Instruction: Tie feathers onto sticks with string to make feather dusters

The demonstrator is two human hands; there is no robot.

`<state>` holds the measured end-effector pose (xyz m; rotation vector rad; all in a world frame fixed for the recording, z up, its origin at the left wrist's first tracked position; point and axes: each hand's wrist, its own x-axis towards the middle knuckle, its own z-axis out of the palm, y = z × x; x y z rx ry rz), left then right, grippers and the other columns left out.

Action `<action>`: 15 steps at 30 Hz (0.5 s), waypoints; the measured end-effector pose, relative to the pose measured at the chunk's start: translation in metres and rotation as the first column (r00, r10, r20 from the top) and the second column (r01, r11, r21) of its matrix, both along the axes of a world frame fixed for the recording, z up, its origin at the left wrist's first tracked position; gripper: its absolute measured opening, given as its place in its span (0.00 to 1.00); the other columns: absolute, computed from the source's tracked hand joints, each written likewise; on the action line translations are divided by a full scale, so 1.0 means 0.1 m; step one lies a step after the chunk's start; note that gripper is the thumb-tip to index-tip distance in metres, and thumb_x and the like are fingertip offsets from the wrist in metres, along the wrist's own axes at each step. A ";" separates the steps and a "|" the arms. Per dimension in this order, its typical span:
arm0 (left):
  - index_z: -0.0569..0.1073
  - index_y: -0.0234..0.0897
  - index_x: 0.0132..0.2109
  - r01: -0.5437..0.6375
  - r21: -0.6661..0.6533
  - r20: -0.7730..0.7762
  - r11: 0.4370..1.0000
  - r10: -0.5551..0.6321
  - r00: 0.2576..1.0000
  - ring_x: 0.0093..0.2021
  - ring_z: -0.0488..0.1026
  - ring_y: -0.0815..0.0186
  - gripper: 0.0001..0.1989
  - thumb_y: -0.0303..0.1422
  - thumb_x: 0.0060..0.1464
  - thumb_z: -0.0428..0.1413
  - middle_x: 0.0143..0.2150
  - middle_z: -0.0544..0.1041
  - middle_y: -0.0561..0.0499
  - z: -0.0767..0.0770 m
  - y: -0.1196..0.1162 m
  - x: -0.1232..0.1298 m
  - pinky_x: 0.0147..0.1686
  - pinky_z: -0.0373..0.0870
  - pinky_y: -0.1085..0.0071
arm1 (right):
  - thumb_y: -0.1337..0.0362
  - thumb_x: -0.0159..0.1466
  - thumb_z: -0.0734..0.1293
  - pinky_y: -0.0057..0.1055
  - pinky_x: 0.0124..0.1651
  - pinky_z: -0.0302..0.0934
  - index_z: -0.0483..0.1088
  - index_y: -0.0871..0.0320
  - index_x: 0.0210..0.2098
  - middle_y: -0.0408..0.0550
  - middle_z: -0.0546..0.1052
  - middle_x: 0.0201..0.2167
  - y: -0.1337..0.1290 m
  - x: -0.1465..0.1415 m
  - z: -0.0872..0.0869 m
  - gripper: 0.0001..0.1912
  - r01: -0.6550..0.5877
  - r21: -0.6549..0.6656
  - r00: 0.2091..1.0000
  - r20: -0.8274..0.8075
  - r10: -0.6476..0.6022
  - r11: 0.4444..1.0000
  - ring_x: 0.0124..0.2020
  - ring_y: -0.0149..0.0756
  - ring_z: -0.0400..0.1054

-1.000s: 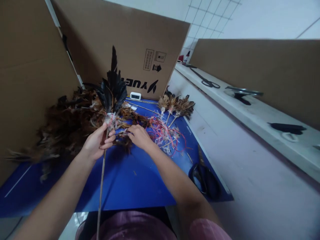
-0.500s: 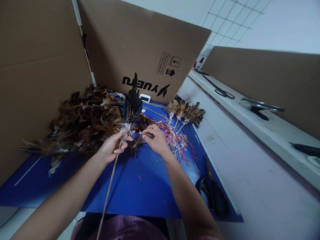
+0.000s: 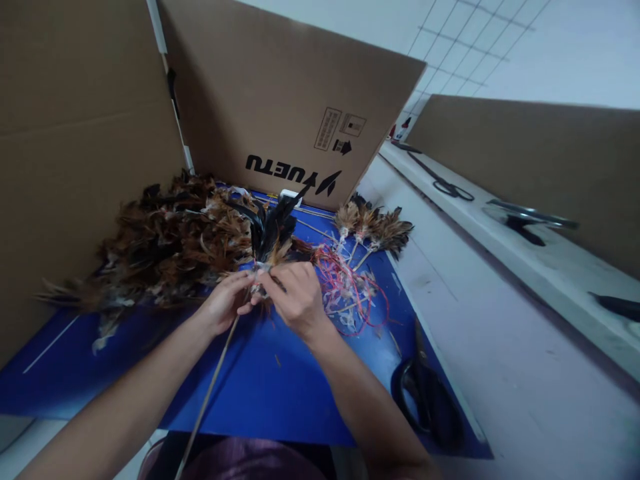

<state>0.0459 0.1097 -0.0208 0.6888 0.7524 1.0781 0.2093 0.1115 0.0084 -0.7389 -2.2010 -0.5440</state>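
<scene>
My left hand [image 3: 227,301] is closed around the neck of a feathered stick [image 3: 213,387], whose thin shaft slants down toward my lap. Dark feathers [image 3: 273,230] fan out above the fingers, with lighter brown ones on their right side. My right hand [image 3: 295,293] is pinched at the base of these feathers, touching the bound part; a small dark feather shows under its fingers. To the left lies a big heap of brown feathers [image 3: 170,247]. Tangled pink and red string [image 3: 350,287] lies right of my hands.
Three feather bundles on sticks [image 3: 367,227] lie at the blue table's [image 3: 295,387] back right. Black scissors [image 3: 425,393] rest near its front right corner. Cardboard panels [image 3: 285,87] stand behind and left. A white ledge [image 3: 480,213] on the right holds scissors [image 3: 450,189] and other tools.
My right hand has moved left onto the base of the dark feathers. The feather tips now lean to the right, and the stick's lower end has shifted left.
</scene>
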 end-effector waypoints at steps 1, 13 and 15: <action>0.70 0.32 0.34 -0.014 -0.005 -0.006 1.000 0.014 1.000 0.20 0.64 0.75 0.10 0.31 0.46 0.62 0.24 0.67 0.54 0.01 -0.01 0.01 0.11 0.50 0.84 | 0.63 0.67 0.61 0.37 0.40 0.53 0.72 0.59 0.44 0.50 0.75 0.35 0.01 -0.02 -0.04 0.11 0.002 0.008 0.999 0.049 -0.002 1.000 0.39 0.37 0.64; 0.68 0.34 0.30 -0.095 -0.076 -0.089 0.993 0.088 0.992 0.19 0.61 0.74 0.20 0.47 0.43 0.63 0.20 0.65 0.56 0.04 -0.11 0.09 0.14 0.51 0.82 | 0.65 0.66 0.61 0.39 0.40 0.54 0.72 0.64 0.43 0.51 0.76 0.39 0.07 -0.11 -0.24 0.11 0.032 0.088 0.989 0.142 -0.044 0.996 0.39 0.39 0.63; 0.69 0.34 0.31 -0.081 -0.050 -0.086 0.995 0.076 0.993 0.19 0.60 0.75 0.19 0.46 0.43 0.64 0.20 0.65 0.56 0.02 -0.11 0.08 0.15 0.51 0.83 | 0.65 0.67 0.60 0.39 0.40 0.54 0.71 0.64 0.44 0.52 0.76 0.40 0.07 -0.10 -0.25 0.12 0.027 0.074 0.990 0.135 -0.036 0.997 0.39 0.39 0.63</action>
